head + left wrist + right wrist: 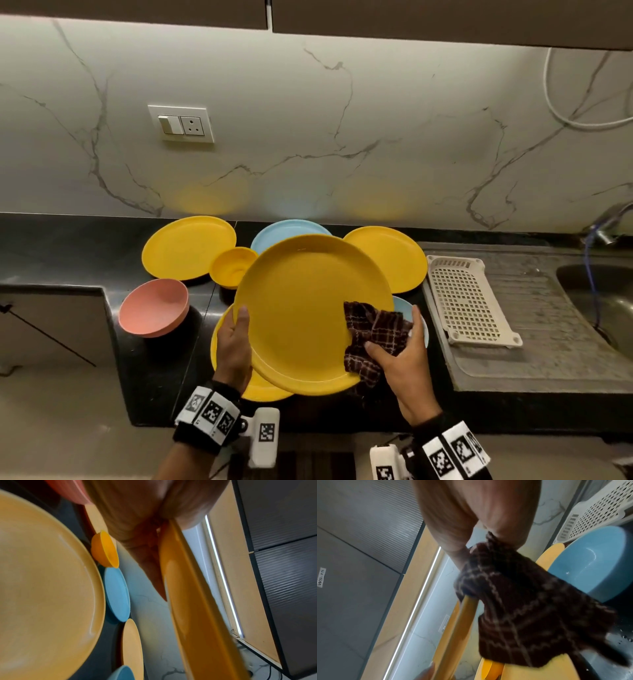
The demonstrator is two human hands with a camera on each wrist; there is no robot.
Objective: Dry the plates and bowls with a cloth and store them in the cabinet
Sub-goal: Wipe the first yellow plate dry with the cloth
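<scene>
Left hand (234, 346) grips left rim of raised yellow plate (308, 308), thumb on top. Right hand (400, 363) pinches dark checked cloth (373, 332) over plate's right rim, above counter (161, 377) front edge. Cabinet sticker (321, 577) partly readable: "WB".

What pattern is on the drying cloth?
Dark brown with thin pale checks; the cloth shows best in the right wrist view.

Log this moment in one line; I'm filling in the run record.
step: drying | left hand: grips yellow plate rim, lifted | right hand: presses checked cloth on plate's right edge | stored: none
</scene>
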